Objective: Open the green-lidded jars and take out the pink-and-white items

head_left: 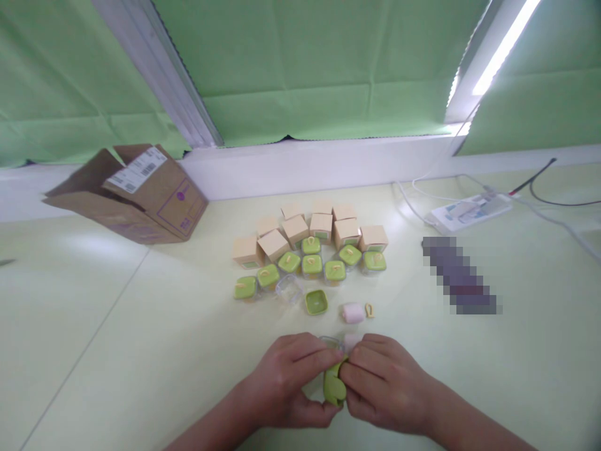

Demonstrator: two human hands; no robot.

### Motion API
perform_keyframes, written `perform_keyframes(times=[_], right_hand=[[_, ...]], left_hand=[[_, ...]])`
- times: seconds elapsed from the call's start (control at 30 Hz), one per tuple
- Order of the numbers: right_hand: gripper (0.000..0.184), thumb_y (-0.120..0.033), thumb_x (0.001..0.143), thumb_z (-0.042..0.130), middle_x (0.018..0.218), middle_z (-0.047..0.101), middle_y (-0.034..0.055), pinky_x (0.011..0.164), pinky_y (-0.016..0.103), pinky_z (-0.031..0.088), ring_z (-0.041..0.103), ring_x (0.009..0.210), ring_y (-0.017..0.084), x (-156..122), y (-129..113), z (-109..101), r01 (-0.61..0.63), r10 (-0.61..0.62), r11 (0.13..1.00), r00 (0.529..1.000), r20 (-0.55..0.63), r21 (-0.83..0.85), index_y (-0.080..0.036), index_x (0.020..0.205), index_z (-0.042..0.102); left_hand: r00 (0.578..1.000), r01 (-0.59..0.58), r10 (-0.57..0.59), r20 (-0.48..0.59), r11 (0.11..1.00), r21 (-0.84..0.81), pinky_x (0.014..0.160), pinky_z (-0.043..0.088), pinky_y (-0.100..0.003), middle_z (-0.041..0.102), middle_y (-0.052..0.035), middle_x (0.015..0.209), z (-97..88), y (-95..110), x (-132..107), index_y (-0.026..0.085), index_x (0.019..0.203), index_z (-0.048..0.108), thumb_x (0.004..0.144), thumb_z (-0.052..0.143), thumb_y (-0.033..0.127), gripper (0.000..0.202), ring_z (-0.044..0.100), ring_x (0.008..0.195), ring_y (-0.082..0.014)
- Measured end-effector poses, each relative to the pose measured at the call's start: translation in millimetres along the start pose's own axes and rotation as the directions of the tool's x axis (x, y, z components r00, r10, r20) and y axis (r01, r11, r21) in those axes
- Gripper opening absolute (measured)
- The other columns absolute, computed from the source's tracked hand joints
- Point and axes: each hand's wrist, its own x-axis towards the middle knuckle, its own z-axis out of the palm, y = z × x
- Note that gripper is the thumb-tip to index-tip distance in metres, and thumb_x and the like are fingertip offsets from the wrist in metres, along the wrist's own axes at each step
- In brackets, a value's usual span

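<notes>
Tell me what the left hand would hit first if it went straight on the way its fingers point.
Probably the green lid, which the left hand is touching now; the right hand sits just beyond it, gripping the same lid.

Open table [117, 351] stretches left of the left hand [286, 376] and right of the right hand [382, 382]; jars [312, 265] and small boxes [295, 228] crowd straight ahead.

Tan cardboard cubes [322, 227] stand behind green-lidded clear plastic jars [312, 264] on the pale table [117, 326]. Before those lie an upturned green square lid [316, 302] and, rightward, a pink soft roll [353, 312] (small yellow hook [370, 310] just beside). Nearest, a green plastic lid [334, 387] sits between left hand [286, 382] and right hand [385, 385]. Brown cardboard carton [141, 194] far left.
</notes>
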Motion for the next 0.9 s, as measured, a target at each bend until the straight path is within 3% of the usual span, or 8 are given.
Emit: perform_keyframes(times=[0.27,0.63,0.9], right_hand=[[0.014,-0.012,0.083,0.049,0.062,0.055,-0.0006,0.056,0.027,0.042,0.049,0.057,0.014,-1,-1,-3,-0.031,0.032,0.997,0.999,-0.014,0.067,-0.020,0.074,0.056],[0.012,-0.010,0.081,0.050,0.070,0.061,0.0010,0.059,0.025,0.045,0.056,0.063,0.015,-6,9,-10,-0.196,0.205,0.962,0.978,-0.027,0.190,-0.021,0.086,0.053],[0.007,-0.014,0.087,0.052,0.069,0.057,-0.0010,0.058,0.024,0.041,0.051,0.061,0.012,-9,26,-21,-0.389,0.382,0.891,0.921,0.080,0.232,-0.021,0.084,0.053]], left_hand=[[1.000,0.003,-0.003,-0.006,1.000,-0.022,0.063,0.052,-0.029,0.071,-0.0041,0.085,-1.6,1,0,0.019,0.117,0.056,0.068,0.067,0.022,0.051,0.065,0.069,-0.0179],[0.993,0.116,-0.118,-0.020,0.990,-0.078,0.069,0.055,-0.029,0.067,-0.0061,0.088,-6.7,-8,-4,0.019,0.116,0.055,0.065,0.065,0.016,0.052,0.064,0.077,-0.0187],[0.980,0.201,-0.201,-0.008,0.980,-0.006,0.073,0.056,-0.031,0.068,-0.0077,0.097,-14.8,-25,-10,0.020,0.118,0.050,0.069,0.061,0.018,0.050,0.065,0.082,-0.0194]])
